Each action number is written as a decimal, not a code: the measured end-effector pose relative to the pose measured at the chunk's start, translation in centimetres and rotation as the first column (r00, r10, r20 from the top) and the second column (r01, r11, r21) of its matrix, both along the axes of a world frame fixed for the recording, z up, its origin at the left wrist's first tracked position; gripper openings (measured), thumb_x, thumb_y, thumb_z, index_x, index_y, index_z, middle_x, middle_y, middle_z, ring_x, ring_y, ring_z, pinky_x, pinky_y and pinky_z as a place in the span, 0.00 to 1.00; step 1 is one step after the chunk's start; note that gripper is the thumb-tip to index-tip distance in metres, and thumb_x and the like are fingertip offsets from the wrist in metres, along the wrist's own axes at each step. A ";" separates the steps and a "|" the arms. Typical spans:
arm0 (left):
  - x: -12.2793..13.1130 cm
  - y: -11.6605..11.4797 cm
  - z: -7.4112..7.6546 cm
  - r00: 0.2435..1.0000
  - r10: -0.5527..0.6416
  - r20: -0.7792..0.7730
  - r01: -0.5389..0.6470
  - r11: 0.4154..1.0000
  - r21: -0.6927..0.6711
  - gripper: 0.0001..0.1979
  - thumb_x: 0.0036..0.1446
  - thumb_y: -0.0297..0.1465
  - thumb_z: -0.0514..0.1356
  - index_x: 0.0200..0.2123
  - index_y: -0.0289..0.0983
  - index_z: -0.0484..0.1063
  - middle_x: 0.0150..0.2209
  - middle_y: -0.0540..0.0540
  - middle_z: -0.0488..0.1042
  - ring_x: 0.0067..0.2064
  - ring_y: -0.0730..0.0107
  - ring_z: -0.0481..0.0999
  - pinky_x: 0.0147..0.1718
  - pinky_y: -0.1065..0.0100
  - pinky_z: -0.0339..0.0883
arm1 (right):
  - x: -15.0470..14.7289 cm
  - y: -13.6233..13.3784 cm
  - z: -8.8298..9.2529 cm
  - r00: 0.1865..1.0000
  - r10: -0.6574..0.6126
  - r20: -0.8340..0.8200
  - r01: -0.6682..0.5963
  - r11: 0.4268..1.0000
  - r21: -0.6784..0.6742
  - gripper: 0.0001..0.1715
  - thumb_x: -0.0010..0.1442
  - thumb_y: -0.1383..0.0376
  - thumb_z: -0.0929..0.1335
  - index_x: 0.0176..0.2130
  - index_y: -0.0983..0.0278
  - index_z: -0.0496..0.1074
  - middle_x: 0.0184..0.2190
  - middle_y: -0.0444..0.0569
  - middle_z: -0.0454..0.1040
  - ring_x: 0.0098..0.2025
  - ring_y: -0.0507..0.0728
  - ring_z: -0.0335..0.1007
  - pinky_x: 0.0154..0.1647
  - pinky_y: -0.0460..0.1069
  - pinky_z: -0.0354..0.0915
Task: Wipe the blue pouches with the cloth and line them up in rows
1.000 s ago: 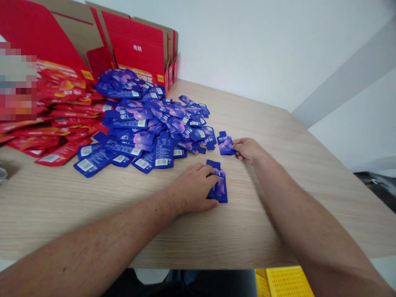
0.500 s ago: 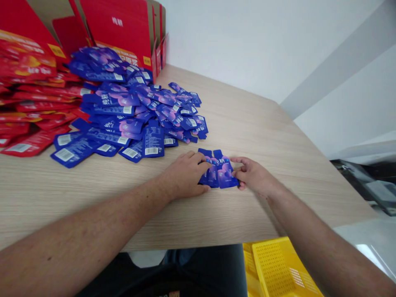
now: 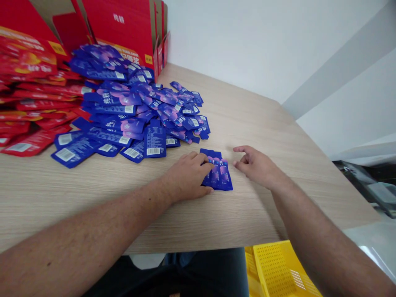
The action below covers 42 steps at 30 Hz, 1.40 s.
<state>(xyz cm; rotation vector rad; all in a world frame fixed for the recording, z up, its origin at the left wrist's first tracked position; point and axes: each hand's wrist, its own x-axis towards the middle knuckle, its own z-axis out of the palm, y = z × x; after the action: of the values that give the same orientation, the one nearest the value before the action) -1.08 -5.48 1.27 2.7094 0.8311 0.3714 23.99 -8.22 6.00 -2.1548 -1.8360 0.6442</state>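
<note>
- The left hand [image 3: 187, 177] lies over a small stack of blue sachets [image 3: 218, 175], its fingers [image 3: 206, 161] bent onto the top and its thumb [image 3: 208, 190] low along the near side; the grip is narrow and seems meant to keep the slick foil from sliding apart;
- The right hand [image 3: 256, 165] hangs just beside the stack, touching nothing; its fingers [image 3: 239, 149] are wide and hold nothing;
- The stack sits on the pale wood-grain worktop [image 3: 247, 123], well apart from the main heap, perhaps so it stays separate; its flat pouches overlap neatly, their narrow necks pointing away from the person;
- A loose heap of blue sachets [image 3: 154, 142] sprawls across the worktop, glossy and overlapping, with white barcode labels showing on several backs;
- A flatter spread of red sachets [image 3: 31, 97] lies against it on the left, shiny and slumped;
- Red cardboard cartons [image 3: 119, 24] stand unfolded at the far end, propped near the wall, their brown inner faces showing;
- A yellow plastic crate [image 3: 278, 268] with perforated walls sits below the worktop's near edge;
</note>
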 end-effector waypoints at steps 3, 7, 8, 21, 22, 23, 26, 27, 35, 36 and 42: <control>0.0 -0.1 0.1 1.000 0.010 0.004 -0.010 1.000 -0.009 0.33 0.58 0.47 0.67 0.63 0.37 0.75 0.61 0.36 0.73 0.62 0.42 0.71 0.63 0.44 0.67 | 0.2 3.7 0.7 0.999 -0.029 -0.029 0.031 0.996 0.086 0.22 0.65 0.64 0.71 0.58 0.65 0.73 0.23 0.40 0.74 0.22 0.53 0.69 0.25 0.47 0.61; 0.0 -0.1 0.1 1.000 0.015 -0.008 -0.016 1.000 -0.009 0.32 0.59 0.47 0.67 0.62 0.38 0.75 0.61 0.36 0.73 0.62 0.42 0.71 0.63 0.44 0.68 | -0.8 10.1 -0.5 0.980 -0.129 -0.152 0.144 0.985 0.092 0.19 0.63 0.68 0.72 0.54 0.63 0.73 0.27 0.44 0.78 0.25 0.54 0.73 0.22 0.47 0.63; 0.0 -0.1 0.1 1.000 0.014 -0.008 -0.014 1.000 -0.010 0.32 0.59 0.47 0.67 0.62 0.38 0.75 0.61 0.36 0.73 0.62 0.42 0.71 0.63 0.44 0.68 | -1.1 11.7 -1.0 0.975 -0.150 -0.163 0.165 0.983 0.084 0.20 0.63 0.69 0.73 0.54 0.63 0.73 0.27 0.45 0.78 0.24 0.54 0.72 0.21 0.47 0.64; 0.2 -0.2 0.3 1.000 0.011 0.003 -0.011 1.000 -0.024 0.31 0.59 0.47 0.66 0.62 0.37 0.76 0.61 0.35 0.73 0.62 0.41 0.71 0.62 0.43 0.69 | -2.8 17.6 -4.4 0.956 -0.214 -0.200 0.220 0.976 0.006 0.27 0.57 0.72 0.75 0.55 0.66 0.72 0.24 0.47 0.76 0.20 0.53 0.68 0.21 0.48 0.65; 0.2 -0.2 0.3 1.000 0.008 0.002 -0.008 1.000 -0.023 0.31 0.59 0.47 0.66 0.61 0.37 0.76 0.61 0.36 0.74 0.62 0.42 0.71 0.62 0.43 0.69 | -2.4 17.7 -4.4 0.964 -0.200 -0.178 0.210 0.977 0.043 0.29 0.57 0.72 0.74 0.58 0.66 0.72 0.28 0.50 0.79 0.23 0.54 0.71 0.24 0.49 0.68; 0.2 -0.3 0.3 1.000 0.006 0.001 -0.006 1.000 -0.022 0.31 0.59 0.47 0.66 0.61 0.37 0.76 0.60 0.36 0.74 0.61 0.42 0.71 0.62 0.43 0.69 | -2.1 17.8 -4.3 0.971 -0.179 -0.156 0.193 0.977 0.084 0.32 0.57 0.72 0.74 0.60 0.66 0.71 0.35 0.54 0.82 0.27 0.55 0.74 0.29 0.50 0.71; 0.1 -0.3 0.2 1.000 0.005 0.002 -0.005 1.000 -0.011 0.31 0.59 0.46 0.66 0.61 0.37 0.76 0.60 0.36 0.74 0.61 0.41 0.72 0.61 0.42 0.69 | -1.6 18.9 -4.3 0.990 -0.089 -0.110 0.109 0.977 0.186 0.38 0.57 0.69 0.76 0.65 0.61 0.70 0.58 0.60 0.78 0.42 0.58 0.79 0.44 0.54 0.75; 0.1 -0.3 0.1 1.000 0.006 0.001 -0.006 1.000 -0.007 0.31 0.59 0.46 0.66 0.61 0.38 0.75 0.60 0.36 0.74 0.61 0.41 0.72 0.61 0.42 0.69 | -1.7 19.5 -4.4 0.993 -0.058 -0.106 0.078 0.977 0.197 0.40 0.57 0.67 0.76 0.66 0.59 0.69 0.62 0.59 0.75 0.45 0.59 0.79 0.48 0.54 0.75; 0.0 -0.2 0.1 1.000 -0.001 0.004 0.001 1.000 0.002 0.31 0.59 0.46 0.66 0.63 0.40 0.75 0.61 0.37 0.74 0.61 0.43 0.72 0.59 0.43 0.70 | -2.4 23.2 -5.5 0.991 -0.014 -0.134 0.029 0.994 0.105 0.35 0.54 0.64 0.80 0.59 0.65 0.77 0.42 0.54 0.82 0.34 0.56 0.75 0.38 0.51 0.73; 0.0 -0.2 0.1 1.000 -0.004 0.003 0.004 1.000 -0.002 0.31 0.59 0.46 0.66 0.63 0.39 0.75 0.61 0.37 0.74 0.61 0.43 0.72 0.59 0.44 0.70 | -2.2 23.1 -5.5 0.989 -0.026 -0.149 0.041 0.995 0.093 0.32 0.55 0.63 0.80 0.58 0.65 0.77 0.36 0.51 0.81 0.30 0.54 0.72 0.34 0.50 0.71; 0.2 -0.1 0.1 1.000 0.001 0.006 -0.001 1.000 -0.008 0.31 0.59 0.46 0.66 0.62 0.39 0.75 0.62 0.37 0.74 0.61 0.42 0.71 0.59 0.43 0.70 | -1.1 21.3 -5.0 0.967 -0.072 -0.245 0.096 0.991 0.088 0.18 0.60 0.67 0.74 0.50 0.68 0.76 0.20 0.40 0.67 0.20 0.52 0.61 0.22 0.47 0.61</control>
<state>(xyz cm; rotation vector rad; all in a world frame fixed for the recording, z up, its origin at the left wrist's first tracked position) -0.91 -5.57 1.40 2.6994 0.8301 0.3745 22.89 13.05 0.99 -1.9812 -1.6066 0.7435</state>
